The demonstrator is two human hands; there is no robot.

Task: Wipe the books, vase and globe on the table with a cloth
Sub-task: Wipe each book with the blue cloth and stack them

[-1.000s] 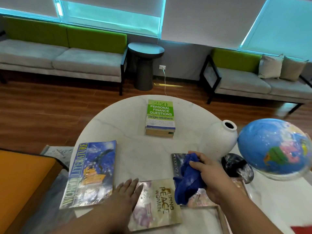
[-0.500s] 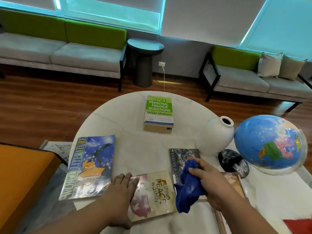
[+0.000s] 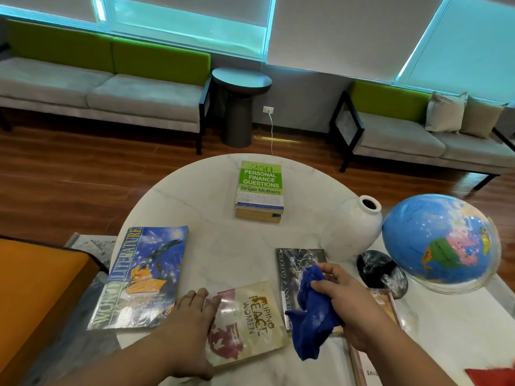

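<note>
On the round white marble table point(image 3: 223, 246) lie several books. My right hand point(image 3: 351, 305) grips a bunched blue cloth point(image 3: 312, 310) over the dark Guardians of Ga'Hoole book point(image 3: 295, 266). My left hand point(image 3: 192, 324) rests flat, fingers straight, on the left edge of the Filipino Peace Women book point(image 3: 250, 324). A World Literature book point(image 3: 142, 277) lies at the left. A green finance book point(image 3: 260, 188) tops a small stack at the far side. A white vase point(image 3: 354, 229) stands at the right, beside a blue globe point(image 3: 437, 240) on a dark base point(image 3: 381, 274).
An orange seat point(image 3: 36, 299) sits close at the left. Another book point(image 3: 384, 302) lies partly under my right arm. Grey and green sofas point(image 3: 106, 90) and a dark round side table point(image 3: 241, 107) stand beyond on the wood floor. Something red point(image 3: 490, 376) shows at the bottom right corner.
My right hand has drawn the cloth toward me along the dark book, uncovering more of its cover. My left hand stays pressed on the Peace Women book.
</note>
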